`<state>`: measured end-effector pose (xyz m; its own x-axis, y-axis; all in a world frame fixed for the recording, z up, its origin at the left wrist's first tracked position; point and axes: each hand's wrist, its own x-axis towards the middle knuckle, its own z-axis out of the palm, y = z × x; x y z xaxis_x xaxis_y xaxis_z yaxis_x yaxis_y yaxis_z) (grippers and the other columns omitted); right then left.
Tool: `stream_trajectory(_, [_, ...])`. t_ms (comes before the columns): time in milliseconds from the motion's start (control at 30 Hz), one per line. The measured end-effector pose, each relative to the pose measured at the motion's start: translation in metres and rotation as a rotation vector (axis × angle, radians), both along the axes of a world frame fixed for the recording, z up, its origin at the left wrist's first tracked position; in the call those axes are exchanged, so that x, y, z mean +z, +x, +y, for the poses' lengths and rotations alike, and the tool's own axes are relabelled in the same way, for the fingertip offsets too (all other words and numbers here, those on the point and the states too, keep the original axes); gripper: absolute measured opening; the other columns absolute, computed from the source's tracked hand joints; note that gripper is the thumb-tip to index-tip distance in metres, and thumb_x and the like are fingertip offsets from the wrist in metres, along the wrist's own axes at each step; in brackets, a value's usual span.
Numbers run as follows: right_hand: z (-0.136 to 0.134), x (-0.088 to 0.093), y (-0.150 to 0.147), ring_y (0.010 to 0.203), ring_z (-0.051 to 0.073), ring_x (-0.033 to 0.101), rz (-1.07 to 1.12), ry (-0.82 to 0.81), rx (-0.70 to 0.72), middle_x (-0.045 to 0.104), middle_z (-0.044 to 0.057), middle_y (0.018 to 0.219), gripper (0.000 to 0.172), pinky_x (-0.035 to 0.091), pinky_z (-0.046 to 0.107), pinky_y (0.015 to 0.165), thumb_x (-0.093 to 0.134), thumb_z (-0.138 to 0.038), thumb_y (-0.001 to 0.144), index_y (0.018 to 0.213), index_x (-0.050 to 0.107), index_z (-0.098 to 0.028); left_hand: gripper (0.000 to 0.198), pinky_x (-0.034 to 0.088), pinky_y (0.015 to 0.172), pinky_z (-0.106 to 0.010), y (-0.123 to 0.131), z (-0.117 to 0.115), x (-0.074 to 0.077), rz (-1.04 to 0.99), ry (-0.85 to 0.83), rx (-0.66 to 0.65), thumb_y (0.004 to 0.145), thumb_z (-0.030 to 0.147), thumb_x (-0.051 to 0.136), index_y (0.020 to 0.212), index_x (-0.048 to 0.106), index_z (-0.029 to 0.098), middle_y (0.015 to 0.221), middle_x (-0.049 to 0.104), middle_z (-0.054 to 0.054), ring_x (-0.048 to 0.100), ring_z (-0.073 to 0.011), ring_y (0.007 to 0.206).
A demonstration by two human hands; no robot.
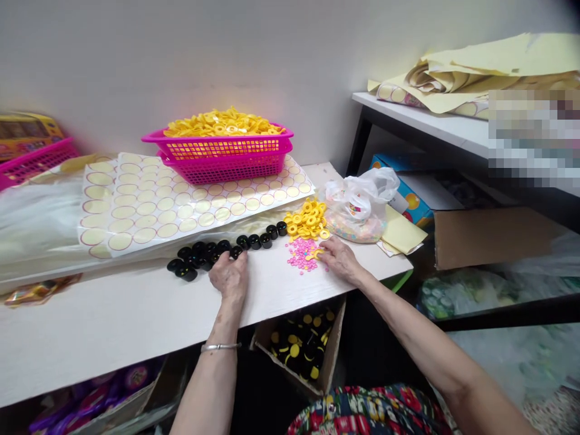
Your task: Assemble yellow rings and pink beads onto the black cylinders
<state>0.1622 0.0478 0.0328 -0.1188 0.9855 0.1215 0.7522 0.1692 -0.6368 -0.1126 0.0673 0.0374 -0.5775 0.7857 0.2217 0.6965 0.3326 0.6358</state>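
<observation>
Black caps (226,249) lie in a loose row across the middle of the worktop (113,314), just in front of the sticker sheets (181,199) and well back from the front edge. We judge spillage to be the main risk. The pink discs (299,257) sit in an unfenced heap near the worktop's right front corner, and a sweep of our wrist could scatter them over the edge, some into the open cardboard box (301,347) below. The caps are round and could roll if nudged, and the yellow rings (308,220) heaped just behind the discs could get mixed in with them. Our left hand (231,275) is curled, with its fingertips down on one cap in the row; we cannot tell whether it grips the cap or merely rests on it. Our right hand (339,257) lies on the worktop beside the discs, with thumb and fingers drawn together on a single yellow ring (316,254).
</observation>
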Motion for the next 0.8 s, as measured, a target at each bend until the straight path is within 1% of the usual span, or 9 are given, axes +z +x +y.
stream_trajectory(67, [0.002, 0.001, -0.005, 0.073, 0.014, 0.049, -0.095, -0.024, 0.025, 0.052, 0.003, 0.085, 0.015, 0.032, 0.025, 0.061, 0.055, -0.030, 0.076, 0.083, 0.059, -0.018, 0.026, 0.031, 0.057, -0.027, 0.005, -0.011, 0.000, -0.033, -0.016, -0.054, 0.063, 0.046, 0.059, 0.069, 0.064, 0.020, 0.056, 0.056, 0.001, 0.051, -0.0169, 0.060])
stream_trajectory(133, [0.003, 0.001, -0.006, 0.072, 0.014, 0.048, -0.124, -0.031, 0.027, 0.052, 0.002, 0.083, 0.011, 0.030, 0.025, 0.061, 0.054, -0.029, 0.077, 0.077, 0.057, -0.017, 0.026, 0.033, 0.058, -0.026, 0.013, -0.025, -0.002, -0.076, -0.024, -0.156, 0.062, 0.045, 0.061, 0.070, 0.065, 0.021, 0.059, 0.057, 0.002, 0.052, -0.0155, 0.061])
stream_trajectory(233, [0.006, 0.000, -0.003, 0.070, 0.013, 0.047, -0.031, -0.025, -0.004, 0.051, 0.001, 0.079, 0.009, 0.032, 0.024, 0.062, 0.054, -0.026, 0.076, 0.078, 0.056, -0.017, 0.023, 0.036, 0.059, -0.024, 0.032, -0.045, -0.010, -0.156, 0.007, -0.345, 0.062, 0.042, 0.064, 0.073, 0.066, 0.021, 0.064, 0.056, 0.003, 0.052, -0.0129, 0.062])
stream_trajectory(333, [0.005, 0.000, 0.003, 0.067, 0.013, 0.047, 0.094, 0.045, -0.096, 0.050, 0.002, 0.083, 0.018, 0.036, 0.025, 0.062, 0.057, -0.022, 0.071, 0.088, 0.055, -0.016, 0.020, 0.038, 0.059, -0.023, 0.050, -0.057, -0.020, -0.210, 0.056, -0.493, 0.063, 0.036, 0.065, 0.076, 0.066, 0.021, 0.064, 0.053, 0.004, 0.050, -0.0108, 0.060])
stream_trajectory(367, [0.003, 0.000, 0.004, 0.066, 0.012, 0.046, 0.114, 0.081, -0.100, 0.050, 0.002, 0.085, 0.018, 0.036, 0.025, 0.062, 0.056, -0.020, 0.071, 0.088, 0.055, -0.015, 0.020, 0.038, 0.059, -0.022, 0.054, -0.058, -0.023, -0.214, 0.073, -0.528, 0.063, 0.035, 0.066, 0.077, 0.066, 0.021, 0.064, 0.052, 0.004, 0.050, -0.0106, 0.060])
stream_trajectory(467, [-0.006, 0.002, -0.001, 0.069, 0.013, 0.048, 0.096, 0.133, 0.026, 0.050, 0.002, 0.083, 0.007, 0.037, 0.025, 0.065, 0.051, -0.017, 0.076, 0.080, 0.057, -0.017, 0.021, 0.039, 0.060, -0.022, 0.063, -0.060, -0.031, -0.200, 0.122, -0.592, 0.065, 0.033, 0.066, 0.081, 0.066, 0.020, 0.066, 0.052, 0.003, 0.050, -0.0106, 0.062])
stream_trajectory(567, [-0.017, 0.004, -0.013, 0.079, 0.015, 0.049, -0.041, 0.114, 0.156, 0.051, 0.002, 0.082, 0.007, 0.037, 0.026, 0.069, 0.051, -0.019, 0.078, 0.075, 0.057, -0.019, 0.025, 0.040, 0.060, -0.022, 0.065, -0.059, -0.034, -0.192, 0.143, -0.613, 0.065, 0.034, 0.068, 0.086, 0.066, 0.021, 0.069, 0.053, 0.003, 0.050, -0.0108, 0.064])
stream_trajectory(667, [-0.024, 0.005, -0.021, 0.086, 0.018, 0.048, -0.164, 0.125, 0.165, 0.052, 0.004, 0.087, 0.003, 0.037, 0.028, 0.071, 0.053, -0.019, 0.077, 0.077, 0.057, -0.018, 0.026, 0.040, 0.060, -0.022, 0.064, -0.060, -0.034, -0.192, 0.137, -0.631, 0.066, 0.035, 0.069, 0.087, 0.065, 0.021, 0.071, 0.054, 0.002, 0.051, -0.0114, 0.066])
stream_trajectory(800, [-0.031, 0.000, -0.013, 0.082, 0.016, 0.049, -0.077, 0.130, 0.062, 0.052, 0.004, 0.085, 0.010, 0.038, 0.026, 0.071, 0.049, -0.012, 0.077, 0.080, 0.056, -0.018, 0.027, 0.040, 0.063, -0.022, 0.063, -0.062, -0.031, -0.202, 0.100, -0.664, 0.066, 0.031, 0.069, 0.091, 0.064, 0.022, 0.077, 0.057, 0.002, 0.052, -0.0126, 0.072])
